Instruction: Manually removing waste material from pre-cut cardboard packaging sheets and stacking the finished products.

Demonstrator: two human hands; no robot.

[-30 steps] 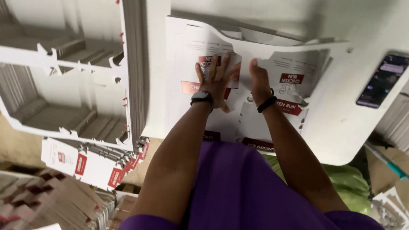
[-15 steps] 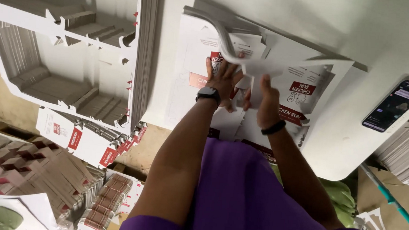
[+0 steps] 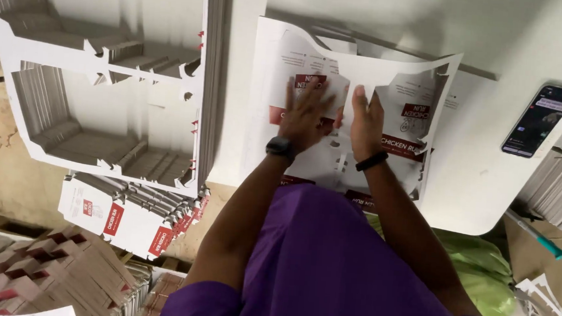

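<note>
A printed white and red die-cut cardboard sheet (image 3: 388, 99) lies on the white table (image 3: 487, 183) in front of me. My left hand (image 3: 308, 113), with a black watch on the wrist, presses flat on the sheet with fingers spread. My right hand (image 3: 366, 121), wearing a black band, rests beside it with its fingers pinched on a white strip of the sheet's cut-out waste (image 3: 364, 72). The frame of waste curls up off the sheet at its far edge.
A tall stack of white die-cut waste sheets (image 3: 104, 75) fills the left. Below it lie piles of printed red and white box blanks (image 3: 128, 217) and folded cartons (image 3: 40, 273). A phone (image 3: 538, 120) lies on the table at right. Green bag (image 3: 476, 267) by my right side.
The view has shifted and drawn closer. My left hand has spread flat on the sheet, and my right hand has slid up to the white strip. The raised waste frame now lies lower.
</note>
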